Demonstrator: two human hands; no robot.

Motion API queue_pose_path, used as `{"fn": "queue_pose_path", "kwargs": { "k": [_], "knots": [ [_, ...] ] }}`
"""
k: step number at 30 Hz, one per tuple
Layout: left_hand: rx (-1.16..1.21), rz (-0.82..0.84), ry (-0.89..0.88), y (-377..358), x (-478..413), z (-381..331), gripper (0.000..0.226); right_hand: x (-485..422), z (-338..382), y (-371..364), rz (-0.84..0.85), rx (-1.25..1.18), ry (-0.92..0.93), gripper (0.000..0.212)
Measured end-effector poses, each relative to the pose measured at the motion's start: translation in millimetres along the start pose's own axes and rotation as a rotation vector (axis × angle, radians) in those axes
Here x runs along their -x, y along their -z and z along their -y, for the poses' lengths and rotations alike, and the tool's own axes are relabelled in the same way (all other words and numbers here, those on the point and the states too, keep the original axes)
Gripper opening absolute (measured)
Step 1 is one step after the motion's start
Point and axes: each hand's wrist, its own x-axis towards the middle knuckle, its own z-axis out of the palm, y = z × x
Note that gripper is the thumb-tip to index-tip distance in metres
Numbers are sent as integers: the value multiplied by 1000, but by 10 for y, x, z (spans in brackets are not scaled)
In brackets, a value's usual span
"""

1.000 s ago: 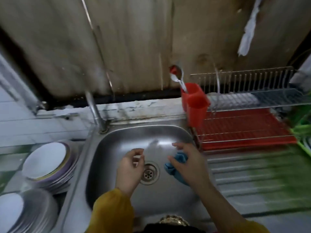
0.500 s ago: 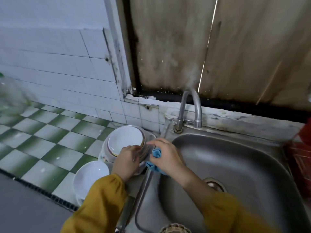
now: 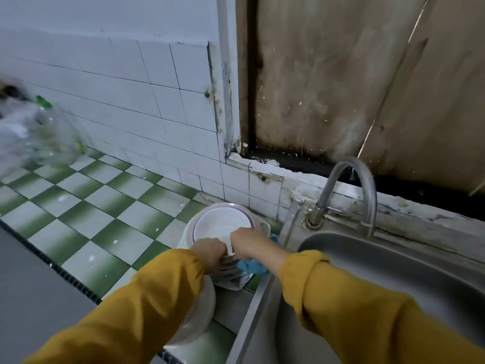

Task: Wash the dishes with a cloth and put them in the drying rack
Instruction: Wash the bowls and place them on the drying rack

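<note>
Gripping the near rim of the top plate (image 3: 223, 224), the left hand (image 3: 210, 252) curls its fingers over the edge. The right hand (image 3: 246, 244) sits just beside it on the same rim, with the blue cloth (image 3: 252, 267) bunched under its palm. Whether the right fingers pinch the plate as well as the cloth cannot be told, since the knuckles hide them.

The plate lies on a stack (image 3: 231, 274) that stands on the tiled tabletop (image 3: 105, 214), just left of the sink (image 3: 393, 271). A second stack (image 3: 207, 306) of white dishes stands nearer, partly under the left sleeve. The visible part of the basin holds no dish, and no stream shows at the faucet (image 3: 370, 195). The drying rack is out of view, so what it holds cannot be told.

Judged progress: this is the pick-up step of one dish's cycle. Both stacks are tall and appear to be waiting for washing, so most of the work probably remains. The likely steps left are to lift this plate over the basin, wipe it with the cloth, rinse it and carry it to the rack, then repeat for every dish left.
</note>
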Motion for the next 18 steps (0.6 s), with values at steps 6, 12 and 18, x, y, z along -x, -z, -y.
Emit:
{"fn": "queue_pose_path", "kwargs": {
  "k": [6, 12, 18],
  "knots": [
    [-126, -126, -21, -9, 14, 72, 27, 44, -22, -95, -201, -18, 20, 29],
    [-101, -232, -15, -37, 27, 105, 23, 118, -86, -141, -288, -145, -8, 24],
    [134, -243, -100, 50, 35, 229, 22, 147, -190, -178, -344, -296, 31, 15]
  ]
}}
